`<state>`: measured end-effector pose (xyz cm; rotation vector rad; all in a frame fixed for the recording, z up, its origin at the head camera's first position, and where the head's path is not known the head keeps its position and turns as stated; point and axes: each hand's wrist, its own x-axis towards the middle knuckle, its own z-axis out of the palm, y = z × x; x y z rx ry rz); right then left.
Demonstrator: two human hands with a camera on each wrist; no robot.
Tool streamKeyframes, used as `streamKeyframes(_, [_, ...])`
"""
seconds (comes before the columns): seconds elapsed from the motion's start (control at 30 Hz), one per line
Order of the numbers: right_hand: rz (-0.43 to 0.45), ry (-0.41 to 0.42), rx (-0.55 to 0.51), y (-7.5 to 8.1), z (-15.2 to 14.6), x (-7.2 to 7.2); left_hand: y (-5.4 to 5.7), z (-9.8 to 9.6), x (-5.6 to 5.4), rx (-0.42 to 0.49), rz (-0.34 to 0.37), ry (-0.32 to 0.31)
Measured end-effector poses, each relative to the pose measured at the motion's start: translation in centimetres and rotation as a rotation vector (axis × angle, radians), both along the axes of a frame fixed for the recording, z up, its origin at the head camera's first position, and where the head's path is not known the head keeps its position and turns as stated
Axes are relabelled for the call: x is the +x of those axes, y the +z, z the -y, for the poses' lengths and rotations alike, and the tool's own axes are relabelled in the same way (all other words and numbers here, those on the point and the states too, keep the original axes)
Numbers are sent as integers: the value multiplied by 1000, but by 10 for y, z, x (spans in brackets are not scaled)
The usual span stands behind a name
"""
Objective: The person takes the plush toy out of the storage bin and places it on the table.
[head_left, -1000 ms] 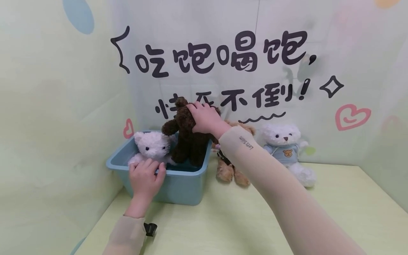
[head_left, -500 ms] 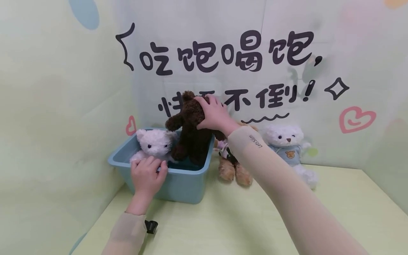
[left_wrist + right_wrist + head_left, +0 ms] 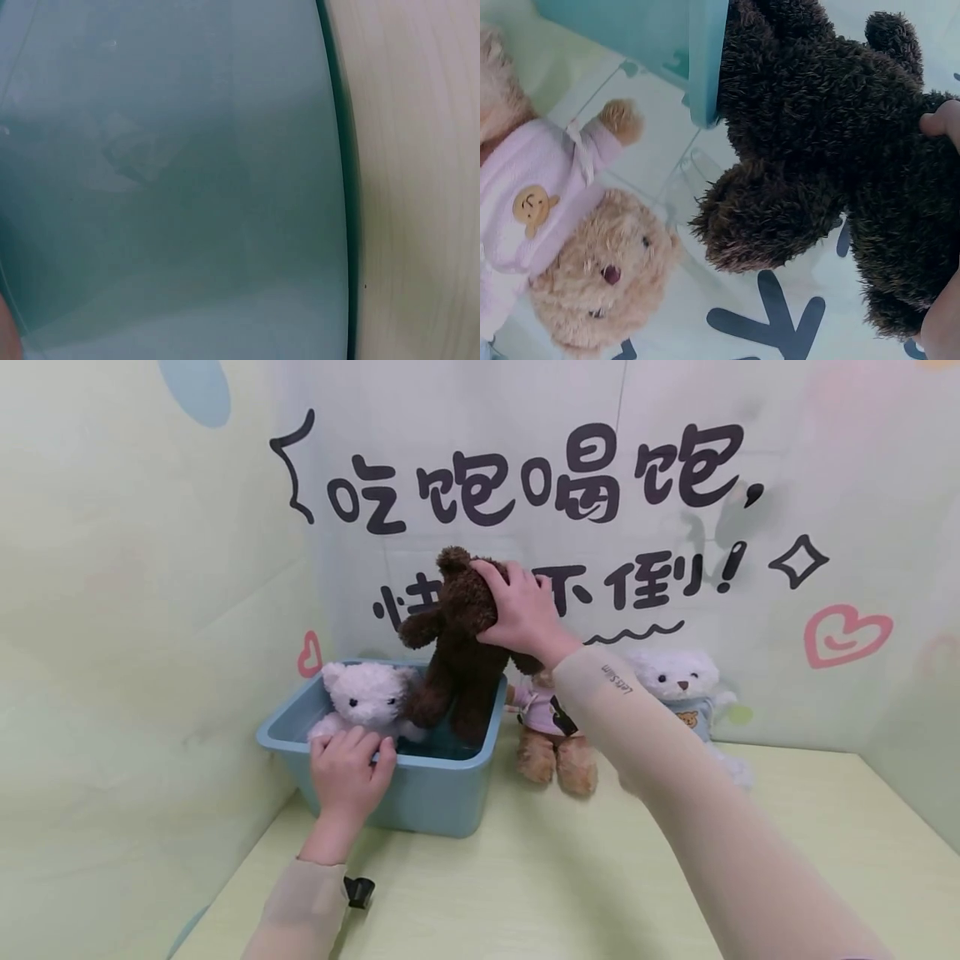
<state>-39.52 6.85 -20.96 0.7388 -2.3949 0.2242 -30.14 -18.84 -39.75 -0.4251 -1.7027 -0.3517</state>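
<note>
Item 1: dark brown teddy bear (image 3: 468, 656), shaggy, upright with a lean, at two o'clock in the blue plastic tub (image 3: 435, 802). Head and trunk stand above the rim; the feet hang within the tub's mouth. Contact with the bottom cannot be told.

Item 2: right hand (image 3: 521, 614), grip clasped on the dark bear's head, fingers over the crown.

Item 3: left hand (image 3: 351, 772), grip hooked over the tub's rim at about six-thirty, steadying it by appearance.

Item 4: white teddy bear (image 3: 363, 697), sitting in the tub, at nine o'clock from the dark bear's legs.

Item 5: tan teddy bear (image 3: 566, 195), lilac top, on the tabletop (image 3: 495, 893) just outside the tub at three o'clock; farther along that line, a white bear in a blue sweater (image 3: 697, 706).

Change: over the last second the dark bear has risen and shifted toward two o'clock — judged, a lift out of the tub, under way but not finished.
</note>
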Motion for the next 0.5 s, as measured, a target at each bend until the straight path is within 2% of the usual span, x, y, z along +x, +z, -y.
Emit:
streamKeyframes(0.33, [-149, 16, -24, 17, -18, 2, 0, 0, 1, 9, 2, -7])
streamKeyframes(0.5, [-166, 7, -53, 27, -28, 7, 1, 0, 1, 7, 10, -14])
